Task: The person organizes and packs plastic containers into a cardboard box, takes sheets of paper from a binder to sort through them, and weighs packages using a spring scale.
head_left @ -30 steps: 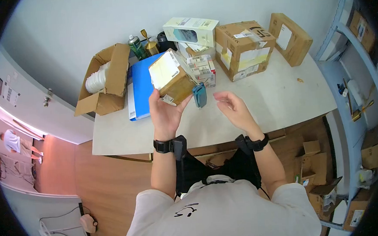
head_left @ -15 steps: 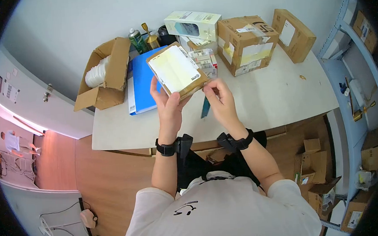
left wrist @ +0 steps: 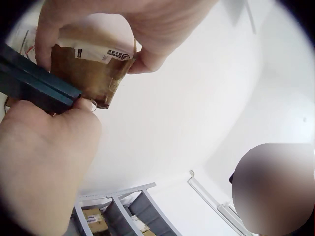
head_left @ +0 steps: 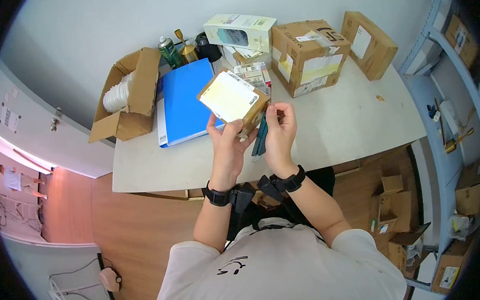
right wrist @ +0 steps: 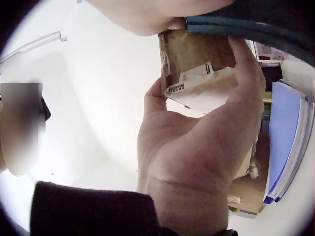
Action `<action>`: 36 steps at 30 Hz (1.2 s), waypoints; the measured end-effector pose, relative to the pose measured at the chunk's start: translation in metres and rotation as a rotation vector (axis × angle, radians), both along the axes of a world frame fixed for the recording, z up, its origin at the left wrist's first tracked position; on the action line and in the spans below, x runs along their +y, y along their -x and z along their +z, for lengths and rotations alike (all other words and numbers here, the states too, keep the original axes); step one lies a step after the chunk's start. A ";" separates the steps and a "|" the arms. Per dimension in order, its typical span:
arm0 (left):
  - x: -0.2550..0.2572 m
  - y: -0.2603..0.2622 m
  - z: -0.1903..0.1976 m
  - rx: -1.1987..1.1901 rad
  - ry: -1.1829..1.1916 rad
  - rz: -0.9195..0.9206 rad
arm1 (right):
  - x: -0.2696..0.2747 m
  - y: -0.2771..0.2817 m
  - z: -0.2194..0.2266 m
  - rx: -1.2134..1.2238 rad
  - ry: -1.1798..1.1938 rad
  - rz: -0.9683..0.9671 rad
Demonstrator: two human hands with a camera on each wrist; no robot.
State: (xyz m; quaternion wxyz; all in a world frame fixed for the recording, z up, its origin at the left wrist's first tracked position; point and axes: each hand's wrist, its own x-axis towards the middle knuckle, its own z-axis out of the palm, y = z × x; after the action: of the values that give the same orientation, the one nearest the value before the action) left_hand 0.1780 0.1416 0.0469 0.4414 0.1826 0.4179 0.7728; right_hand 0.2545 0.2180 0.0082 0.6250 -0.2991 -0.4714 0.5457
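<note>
A small brown cardboard box (head_left: 231, 98) with a white label is held up over the table in my left hand (head_left: 226, 151). The thumb lies against its near edge, the fingers around its sides. My right hand (head_left: 281, 134), fingers curled, is close to the box's right corner. It pinches a long, flat teal object (head_left: 259, 136) made of two layers. In the left wrist view the teal object (left wrist: 39, 83) reaches past the box's lower end, with the right thumb at its tip. The right wrist view shows the teal object (right wrist: 246, 34) across the top, beside the box (right wrist: 197, 54).
On the white table (head_left: 354, 126) lie a blue binder (head_left: 187, 103) and an open carton (head_left: 143, 90) with a white roll. Behind are a spray can (head_left: 170, 52), a pale box (head_left: 241, 29), a taped carton (head_left: 311, 57) and a narrow carton (head_left: 368, 44). Shelves (head_left: 441, 110) stand right.
My right hand has moved left to the box's corner and the teal object, from which it stood apart. The left hand has tilted the box, label up, and brought it nearer.
</note>
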 end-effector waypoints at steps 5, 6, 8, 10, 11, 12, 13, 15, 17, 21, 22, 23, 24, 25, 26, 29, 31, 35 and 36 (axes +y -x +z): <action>0.005 0.005 -0.010 0.057 0.095 -0.012 | 0.007 -0.005 0.009 -0.016 -0.023 -0.047; 0.007 0.005 -0.011 0.095 0.128 -0.012 | 0.010 -0.007 0.012 -0.001 -0.029 -0.048; 0.009 0.002 -0.006 0.061 0.085 -0.010 | 0.016 -0.010 0.018 0.015 -0.036 -0.043; 0.014 0.006 -0.003 0.026 0.047 -0.008 | 0.022 -0.017 0.021 0.113 -0.025 -0.010; 0.023 0.014 -0.002 0.060 -0.055 -0.014 | 0.026 -0.021 0.023 0.138 0.041 -0.009; 0.033 0.022 0.001 0.094 -0.157 -0.021 | 0.031 -0.025 0.022 0.134 0.042 -0.009; 0.043 0.031 0.006 0.051 -0.175 0.004 | 0.037 -0.031 0.021 0.197 0.093 0.017; 0.077 0.059 -0.012 0.202 -0.174 0.055 | 0.052 -0.044 0.014 0.255 0.221 0.053; 0.104 0.081 -0.018 0.363 -0.183 0.097 | 0.063 -0.059 0.002 0.301 0.330 0.072; 0.149 0.111 -0.030 0.721 -0.110 -0.074 | 0.081 -0.084 -0.031 0.360 0.507 0.067; 0.156 0.112 -0.037 0.962 -0.019 -0.055 | 0.082 -0.090 -0.039 0.347 0.550 0.060; 0.159 0.077 -0.016 0.400 0.024 0.032 | 0.082 -0.095 -0.044 0.352 0.553 0.047; 0.158 0.069 -0.014 0.401 0.024 0.020 | 0.083 -0.100 -0.047 0.345 0.582 0.051; 0.155 0.061 -0.014 0.471 0.096 0.040 | 0.085 -0.104 -0.050 0.337 0.609 0.056; 0.153 0.055 -0.016 0.543 0.165 0.060 | 0.087 -0.106 -0.054 0.344 0.606 0.045; 0.135 0.045 -0.045 0.964 0.154 0.353 | 0.099 -0.116 -0.073 0.304 0.601 -0.071; 0.110 0.021 -0.047 1.197 0.105 0.482 | 0.107 -0.113 -0.084 0.268 0.527 -0.145; 0.074 -0.010 -0.060 1.297 0.070 0.242 | 0.114 -0.113 -0.079 -0.072 0.416 -0.007; 0.064 -0.014 -0.064 1.256 0.091 0.009 | 0.120 -0.117 -0.082 -0.185 0.383 0.055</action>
State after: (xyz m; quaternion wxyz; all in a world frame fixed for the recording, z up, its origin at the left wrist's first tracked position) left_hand 0.1923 0.2058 -0.0167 0.1157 0.5811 0.6306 0.5013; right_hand 0.3719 0.3375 -0.0736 0.4955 -0.4484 -0.4224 0.6124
